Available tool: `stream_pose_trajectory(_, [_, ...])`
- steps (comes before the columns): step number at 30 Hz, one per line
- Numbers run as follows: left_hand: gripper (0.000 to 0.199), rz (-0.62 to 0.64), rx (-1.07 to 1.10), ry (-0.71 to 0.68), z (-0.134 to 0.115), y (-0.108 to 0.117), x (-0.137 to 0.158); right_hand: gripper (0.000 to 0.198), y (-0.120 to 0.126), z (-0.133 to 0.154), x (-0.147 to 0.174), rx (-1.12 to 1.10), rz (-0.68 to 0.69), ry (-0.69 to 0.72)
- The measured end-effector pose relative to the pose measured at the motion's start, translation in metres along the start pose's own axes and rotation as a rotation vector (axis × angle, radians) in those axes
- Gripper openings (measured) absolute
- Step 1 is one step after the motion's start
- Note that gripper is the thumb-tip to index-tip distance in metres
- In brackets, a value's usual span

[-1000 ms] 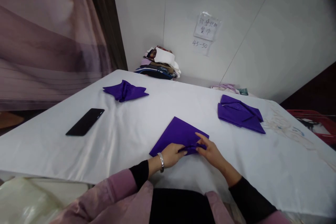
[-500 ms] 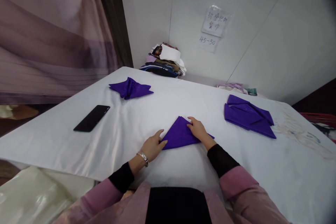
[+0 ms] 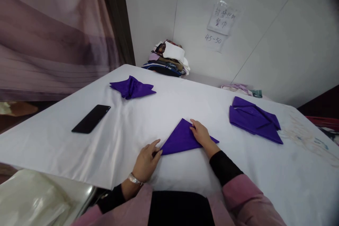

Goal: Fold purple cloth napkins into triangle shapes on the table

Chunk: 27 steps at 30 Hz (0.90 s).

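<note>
A purple napkin (image 3: 180,137), folded into a triangle, lies before me with its point facing away. My left hand (image 3: 147,159), wearing a silver bracelet, has its thumb and curled fingers at the napkin's left corner, with the index finger raised. Across the right slope of the triangle rests my right hand (image 3: 200,132), its fingers bent over the upper right edge. Part of that edge is hidden under it, and the right corner shows beyond the wrist.
A folded purple napkin (image 3: 132,87) sits at the far left, another folded napkin (image 3: 254,118) on the right. A black phone (image 3: 91,119) lies left on the white tablecloth (image 3: 106,159). Clothes (image 3: 169,60) are piled by the wall, below a handwritten sign (image 3: 221,19).
My left hand has drawn back a little toward the lower left, and the napkin's left corner now shows as a sharper point. My right hand stays on the napkin. The view has shifted slightly.
</note>
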<state>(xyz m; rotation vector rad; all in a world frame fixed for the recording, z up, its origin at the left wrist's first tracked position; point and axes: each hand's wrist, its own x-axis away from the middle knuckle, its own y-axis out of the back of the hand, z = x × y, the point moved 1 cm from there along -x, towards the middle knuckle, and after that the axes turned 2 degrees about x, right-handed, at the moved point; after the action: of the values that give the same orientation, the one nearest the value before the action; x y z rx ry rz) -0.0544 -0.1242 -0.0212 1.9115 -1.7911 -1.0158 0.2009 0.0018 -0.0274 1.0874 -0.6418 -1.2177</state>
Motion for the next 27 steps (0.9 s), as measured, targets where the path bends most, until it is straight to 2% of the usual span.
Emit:
stream_pose_trajectory(15, [0.02, 0.038, -0.085, 0.054, -0.001, 0.0, -0.006, 0.04, 0.004, -0.006, -0.008, -0.034, 0.048, 0.081])
stream_pose_trajectory(18, [0.019, 0.069, -0.133, 0.044, -0.004, 0.002, -0.007, 0.04, 0.004, -0.009, -0.009, -0.072, 0.051, 0.102])
stream_pose_trajectory(22, [0.007, 0.137, -0.207, 0.056, -0.01, 0.005, -0.008, 0.039, 0.003, -0.011, -0.01, -0.103, 0.035, 0.124])
stream_pose_trajectory(27, [0.013, 0.139, -0.203, 0.006, -0.011, 0.009, -0.007, 0.037, 0.003, -0.013, -0.009, -0.104, 0.013, 0.139])
